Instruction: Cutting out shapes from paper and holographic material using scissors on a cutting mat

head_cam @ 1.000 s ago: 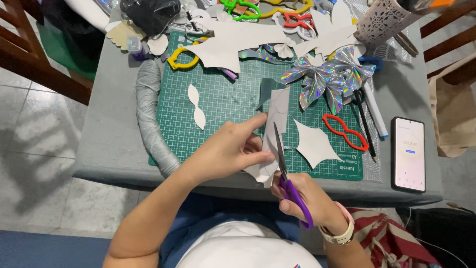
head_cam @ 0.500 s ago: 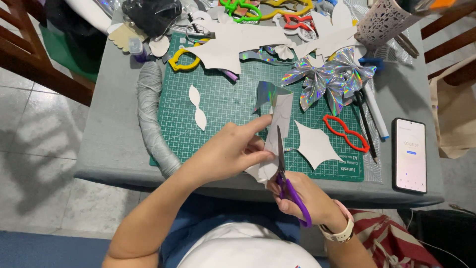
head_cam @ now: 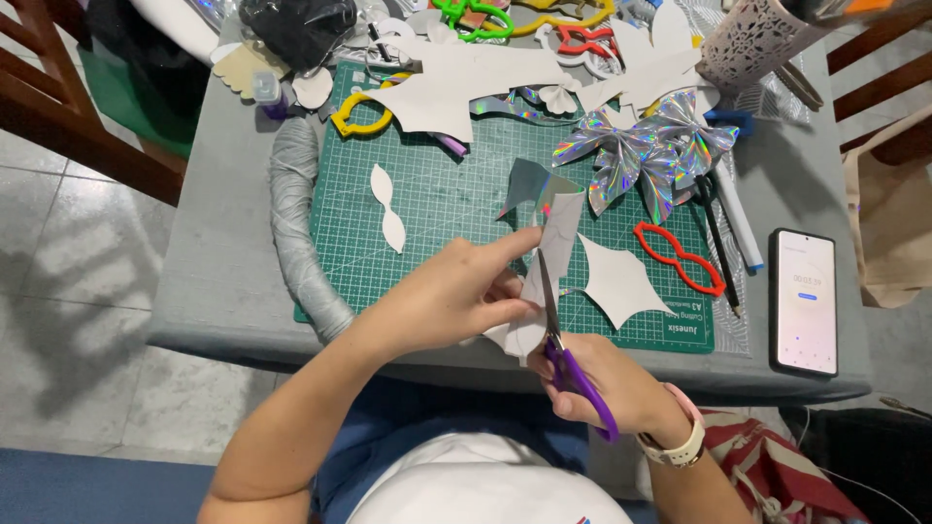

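Note:
My left hand (head_cam: 456, 296) pinches a strip of shiny holographic paper (head_cam: 549, 233) whose pale back faces me, holding it upright over the green cutting mat (head_cam: 437, 204). In my right hand (head_cam: 607, 383) are purple-handled scissors (head_cam: 573, 364), their blades reaching up into the paper's lower part. A white pointed cut-out (head_cam: 616, 281) lies on the mat just right of the blades. A small white bow-shaped piece (head_cam: 388, 209) lies to the left.
A grey ring (head_cam: 296, 233) curves along the mat's left edge. Holographic bows (head_cam: 646, 150), red (head_cam: 680, 257) and yellow (head_cam: 359, 112) templates, pens (head_cam: 728, 213), white paper scraps (head_cam: 466, 78) and a perforated cup (head_cam: 752, 39) crowd the back. A phone (head_cam: 804, 301) lies right.
The paper strip has tilted and turned a little in my left hand, and the scissor blades have worked slightly further up into it. Both hands stay in the same place.

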